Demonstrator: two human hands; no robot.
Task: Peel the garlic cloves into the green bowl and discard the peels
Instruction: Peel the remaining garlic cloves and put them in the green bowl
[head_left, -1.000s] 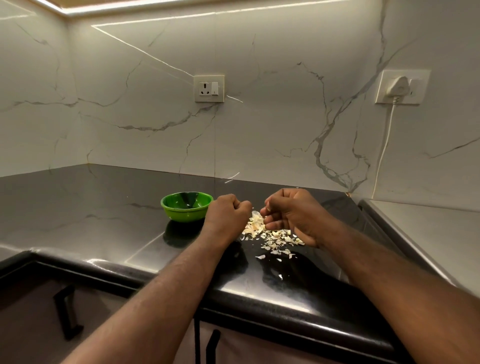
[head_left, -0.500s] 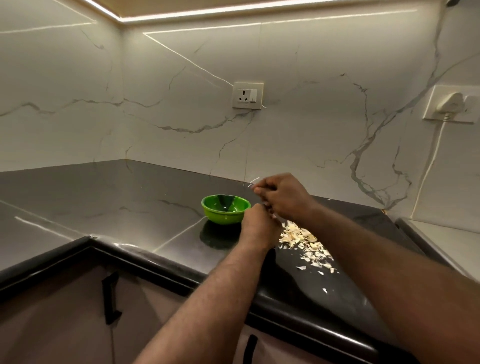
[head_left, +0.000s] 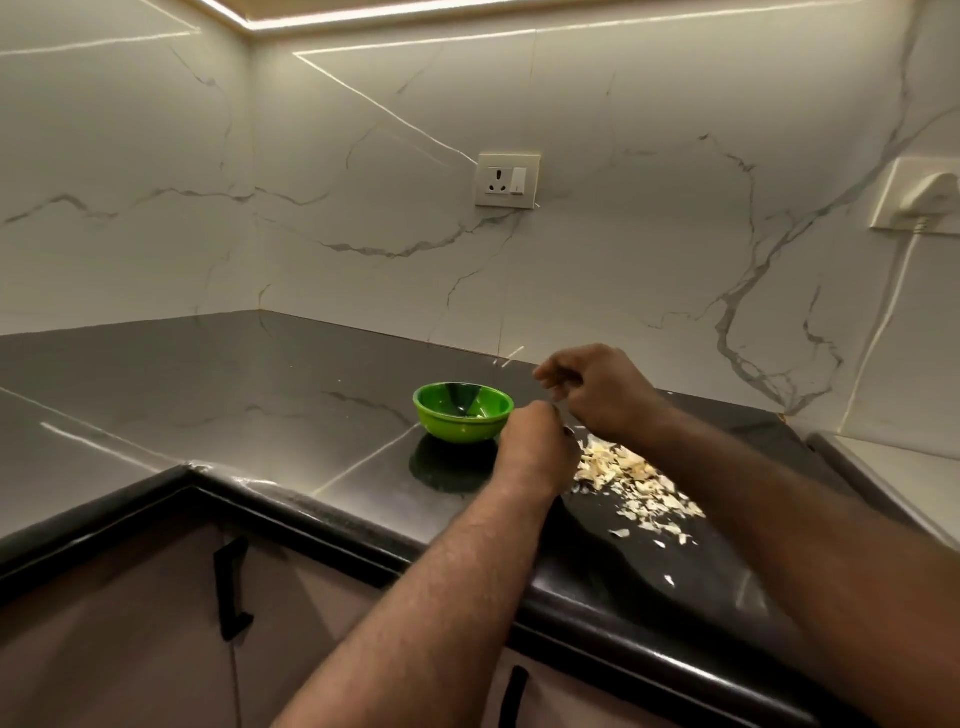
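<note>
We count 1 green bowl (head_left: 457, 432) | 1 peel heap (head_left: 631, 480) nearby | left hand (head_left: 535, 449), right hand (head_left: 602, 397): fingers curled; whether they pinch anything, we cannot tell.

No writing, label, brand or number can be read anywhere from where I stand. The wall socket (head_left: 508, 180) has a small mark on its switch (head_left: 517, 180), too small to make out.
</note>
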